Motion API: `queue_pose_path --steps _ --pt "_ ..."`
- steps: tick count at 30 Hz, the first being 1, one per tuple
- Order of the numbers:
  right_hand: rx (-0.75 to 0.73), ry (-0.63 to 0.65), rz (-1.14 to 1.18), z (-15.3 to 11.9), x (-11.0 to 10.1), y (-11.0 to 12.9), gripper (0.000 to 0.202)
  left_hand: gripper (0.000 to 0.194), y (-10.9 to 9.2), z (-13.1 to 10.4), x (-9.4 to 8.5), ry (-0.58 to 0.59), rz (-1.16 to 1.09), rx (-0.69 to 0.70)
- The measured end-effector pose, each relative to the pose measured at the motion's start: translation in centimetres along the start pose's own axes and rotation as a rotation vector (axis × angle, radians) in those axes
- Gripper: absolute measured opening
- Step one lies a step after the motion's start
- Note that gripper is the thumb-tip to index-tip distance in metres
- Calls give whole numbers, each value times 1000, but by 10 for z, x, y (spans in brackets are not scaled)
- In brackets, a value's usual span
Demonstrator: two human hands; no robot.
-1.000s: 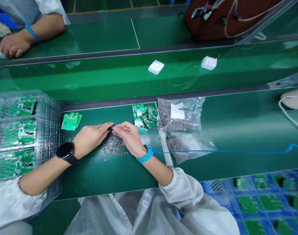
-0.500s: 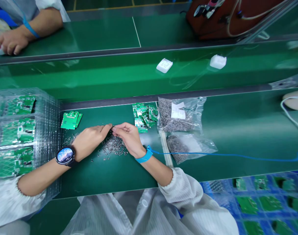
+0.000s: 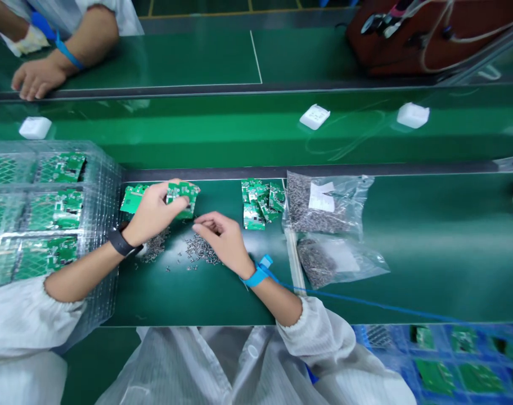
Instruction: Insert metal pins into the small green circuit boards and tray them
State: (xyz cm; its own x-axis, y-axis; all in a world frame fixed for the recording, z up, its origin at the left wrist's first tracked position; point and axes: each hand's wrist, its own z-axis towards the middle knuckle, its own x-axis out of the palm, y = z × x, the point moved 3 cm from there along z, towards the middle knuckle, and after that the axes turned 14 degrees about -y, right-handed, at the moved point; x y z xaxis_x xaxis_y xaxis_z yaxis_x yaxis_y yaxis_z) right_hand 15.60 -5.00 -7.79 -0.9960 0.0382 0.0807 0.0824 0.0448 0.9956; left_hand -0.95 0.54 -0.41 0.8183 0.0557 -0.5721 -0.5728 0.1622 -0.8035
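My left hand (image 3: 155, 211) grips a green circuit board (image 3: 183, 198), thumb across its face and the board tilted up. Just to its right, my right hand (image 3: 223, 236) has thumb and forefinger drawn together; whatever is between them is too small to make out. Under the hands lie two heaps of tiny metal parts, one pile (image 3: 201, 248) below my right fingertips and another pile (image 3: 156, 246) beside my left wrist. Behind my left hand, more green boards (image 3: 132, 198) rest on the bench, partly covered by it.
Loose circuit boards (image 3: 254, 216) lie by two clear bags of small parts, an upper bag (image 3: 301, 197) and a lower bag (image 3: 318, 264). Clear trays (image 3: 100, 169) of boards stand left. A blue cord (image 3: 366, 304) trails from my right wrist. Across the belt is a co-worker's hand (image 3: 39, 76).
My left hand has turned and lifted, bringing the board's face into view. My right hand has come apart from it. The view has shifted; a white block now shows on the belt at left.
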Motion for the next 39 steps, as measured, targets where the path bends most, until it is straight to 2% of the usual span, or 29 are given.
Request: queue_pose_path --steps 3,5,10,14,16,21,25,30,35,37,39 --pt "-240 189 -315 -10 15 1 7 23 13 8 -3 -98 -179 -194" --pt "-352 253 -485 -11 25 0 9 23 16 9 -2 -115 -273 -280" --pt "-445 296 -731 3 42 1 15 19 6 6 6 -14 -465 -453" --pt "-481 337 -874 8 54 8 13 14 2 5 7 10 -487 -471" --pt "-507 409 -920 1 62 11 11 11 3 5 7 18 -485 -467" --pt "-627 652 -863 -41 98 12 9 10 11 5 10 28 -561 -424" --pt "-655 624 -863 -57 126 1 10 10 16 5 12 48 -546 -410" --pt "-691 600 -894 -53 145 -11 21 9 17 5 15 88 -549 -404" --pt "-740 668 -778 -50 144 -7 17 8 17 4 16 99 -540 -413" --pt "-692 683 -633 -50 133 -3 14 9 17 5 14 70 -528 -409" --pt "-603 593 -457 -46 111 3 15 7 18 6 11 25 -509 -389"
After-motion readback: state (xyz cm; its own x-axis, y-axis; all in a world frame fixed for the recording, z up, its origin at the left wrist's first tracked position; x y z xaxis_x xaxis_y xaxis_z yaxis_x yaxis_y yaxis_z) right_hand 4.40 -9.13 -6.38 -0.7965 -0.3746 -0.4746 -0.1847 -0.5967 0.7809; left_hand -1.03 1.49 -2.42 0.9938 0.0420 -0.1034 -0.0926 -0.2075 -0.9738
